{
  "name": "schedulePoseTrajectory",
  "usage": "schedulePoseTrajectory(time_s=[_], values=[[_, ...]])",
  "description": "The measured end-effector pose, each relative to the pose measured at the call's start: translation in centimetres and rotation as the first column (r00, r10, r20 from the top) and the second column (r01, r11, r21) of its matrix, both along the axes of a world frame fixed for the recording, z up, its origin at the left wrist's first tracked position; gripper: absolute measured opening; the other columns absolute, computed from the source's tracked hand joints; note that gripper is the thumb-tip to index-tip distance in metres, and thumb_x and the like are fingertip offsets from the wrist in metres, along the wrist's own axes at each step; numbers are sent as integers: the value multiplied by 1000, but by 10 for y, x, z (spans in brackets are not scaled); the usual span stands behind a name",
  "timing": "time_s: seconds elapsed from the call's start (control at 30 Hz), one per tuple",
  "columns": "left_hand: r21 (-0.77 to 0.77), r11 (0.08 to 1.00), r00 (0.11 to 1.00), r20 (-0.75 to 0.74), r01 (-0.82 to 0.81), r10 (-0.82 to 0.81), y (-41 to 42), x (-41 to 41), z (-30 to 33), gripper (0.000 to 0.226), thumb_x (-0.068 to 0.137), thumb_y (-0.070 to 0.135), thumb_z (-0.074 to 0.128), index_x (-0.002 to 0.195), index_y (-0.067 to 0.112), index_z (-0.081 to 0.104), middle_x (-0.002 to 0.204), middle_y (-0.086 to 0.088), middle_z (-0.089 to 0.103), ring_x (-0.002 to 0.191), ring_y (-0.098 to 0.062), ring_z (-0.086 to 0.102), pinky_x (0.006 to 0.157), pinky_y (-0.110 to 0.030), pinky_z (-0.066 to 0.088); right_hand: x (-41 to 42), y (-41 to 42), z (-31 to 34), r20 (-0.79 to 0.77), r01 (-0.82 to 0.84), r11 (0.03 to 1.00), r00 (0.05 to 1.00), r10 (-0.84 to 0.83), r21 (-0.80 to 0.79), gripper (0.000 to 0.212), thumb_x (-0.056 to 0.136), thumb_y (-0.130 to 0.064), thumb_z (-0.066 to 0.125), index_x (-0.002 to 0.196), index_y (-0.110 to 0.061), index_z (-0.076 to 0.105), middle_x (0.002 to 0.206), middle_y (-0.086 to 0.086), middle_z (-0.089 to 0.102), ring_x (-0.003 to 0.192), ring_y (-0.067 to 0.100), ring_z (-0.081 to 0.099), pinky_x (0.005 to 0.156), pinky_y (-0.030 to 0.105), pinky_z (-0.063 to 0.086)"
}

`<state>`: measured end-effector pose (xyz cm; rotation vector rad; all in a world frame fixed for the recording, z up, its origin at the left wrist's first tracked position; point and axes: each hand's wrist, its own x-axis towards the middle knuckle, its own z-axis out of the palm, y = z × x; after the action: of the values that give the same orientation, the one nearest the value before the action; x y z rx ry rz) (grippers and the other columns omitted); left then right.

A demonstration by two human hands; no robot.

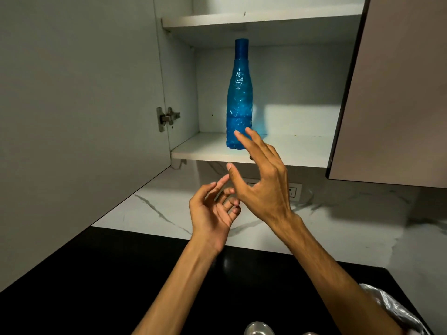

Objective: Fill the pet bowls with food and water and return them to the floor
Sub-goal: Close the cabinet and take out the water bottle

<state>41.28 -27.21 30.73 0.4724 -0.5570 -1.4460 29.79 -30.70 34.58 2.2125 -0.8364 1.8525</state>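
1. Nearest the camera, at the bottom edge, the rim of a shiny metal bowl (258, 328) is peeking into view on the glossy black counter (96, 286). It is too cropped to tell whether anything is in it. Just to its right, a crinkled silver foil bag (387, 303) is sitting partly behind the right forearm.

2. Two bare forearms are reaching up and forward from the bottom of the view. The left hand (212, 211) is hanging palm-inward with its fingers loosely curled, holding nothing.

3. The right hand (261, 180) is stretching higher, fingers spread apart and empty, its fingertips (238, 134) showing in front of the base of the bottle. Whether they are touching it cannot be told.

4. Behind the hands, a white marble-patterned wall with a white power socket (294, 191) is running along the back of the counter.

5. Farthest away, a tall translucent blue plastic bottle with a blue cap (239, 97) is standing upright near the front edge of the lower shelf (290, 151) of an open white wall cupboard (266, 20). It is looking partly filled with water.

6. Likely risk: the bottle is tall and narrow, so a nudge from the spread fingertips before a proper grip could be tipping it off the shelf onto the counter. Its crinkled thin wall may also be buckling under a hard squeeze.
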Motion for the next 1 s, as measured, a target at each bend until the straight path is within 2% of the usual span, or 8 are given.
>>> schedulePoseTrajectory(time_s=[0.17,0.33,0.47,0.6,0.7,0.77,0.87,1.0], values=[[-77,992,974,195,-101,115,-29,-4,6,43,95,27,51,126,4,70,81,-8,63,66,-21,55,59,-30,44,-13,-37,10,73,18,998,997,-22,57,66,91,-31,74,151,-15,52,152,8,55,131,23,59,99,48,57],[-200,948,846,431,-248,312,-57,-5,17,34,102,25,47,120,10,70,80,-4,62,64,-17,57,57,-27,45,-17,-69,30,122,49,992,990,-63,113,66,89,-29,77,148,-14,53,142,5,64,120,19,64,95,41,59],[-332,869,682,539,-366,493,-80,1,28,23,101,15,54,113,13,74,80,-3,65,68,-17,61,56,-23,48,-13,-97,47,167,42,974,983,-81,221,70,88,-37,79,149,-16,50,135,3,68,117,19,66,96,41,59],[-512,734,397,622,-446,675,-107,8,45,27,88,20,64,113,19,72,89,3,69,79,-9,65,64,-26,55,-2,-128,64,178,47,954,979,-103,297,81,83,-46,82,150,-17,46,138,5,66,116,21,67,90,24,47],[-589,674,201,668,-445,716,-127,15,60,36,85,24,69,120,19,69,100,5,69,90,-3,65,74,-20,55,7,-153,79,162,81,922,975,-152,377,94,79,-54,83,153,-16,39,141,7,64,121,26,65,91,28,46],[-587,685,115,718,-432,687,-142,18,67,46,86,23,75,131,17,63,114,1,68,103,-11,64,87,-29,57,12,-168,87,160,97,899,971,-180,427,102,76,-59,83,155,-15,35,141,9,63,123,29,64,95,33,49],[-592,707,22,761,-385,649,-162,18,72,64,86,24,78,144,15,52,132,-5,63,117,-17,60,98,-37,54,21,-184,91,157,90,880,971,-183,467,105,72,-62,83,153,-16,35,134,7,67,117,29,66,90,32,50],[-568,745,0,795,-349,606,-187,14,80,81,85,27,81,154,10,40,144,-11,57,126,-22,56,98,-30,47,31,-202,96,153,68,871,975,-162,487,103,70,-60,86,149,-16,37,130,2,68,112,25,68,92,36,57]])
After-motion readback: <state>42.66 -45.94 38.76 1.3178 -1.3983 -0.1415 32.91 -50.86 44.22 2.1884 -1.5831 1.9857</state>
